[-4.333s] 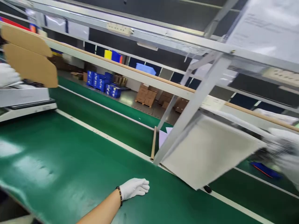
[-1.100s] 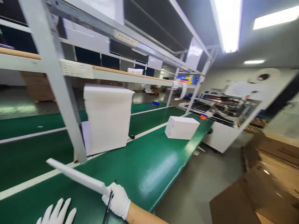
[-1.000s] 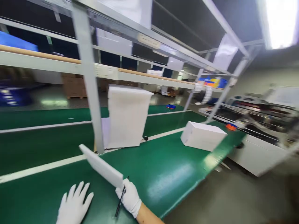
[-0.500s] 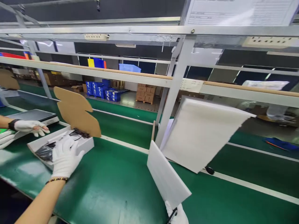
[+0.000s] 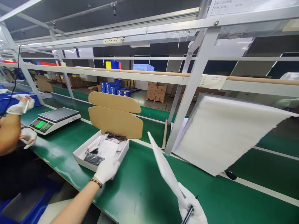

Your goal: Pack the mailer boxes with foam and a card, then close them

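Note:
My left hand [image 5: 107, 170], in a white glove, is closed over the near right edge of an open white cardboard box [image 5: 86, 163]. Its brown lid [image 5: 116, 119] stands up at the back. Inside lie a black item in a clear bag [image 5: 94, 158], white paper [image 5: 108, 148] and a dark coiled cable [image 5: 115, 136]. My gloved right hand [image 5: 192, 205] grips a thin white foam sheet [image 5: 164, 165] by its lower end. A dark pen [image 5: 188, 214] is also held in that hand. The sheet stands nearly edge-on, to the right of the box and apart from it.
A stack of white foam sheets [image 5: 224, 133] leans by the metal post [image 5: 193, 81]. On the left are a scale [image 5: 58, 116] with a green display and a co-worker's gloved hands [image 5: 21, 105]. A blue bin [image 5: 35, 99] stands beyond. The green bench [image 5: 140, 186] has a front edge.
My left hand has gone from the box's contents to its near edge, and the box sits farther from the scale. The foam sheet has turned edge-on. The co-worker's hands have moved away from the box.

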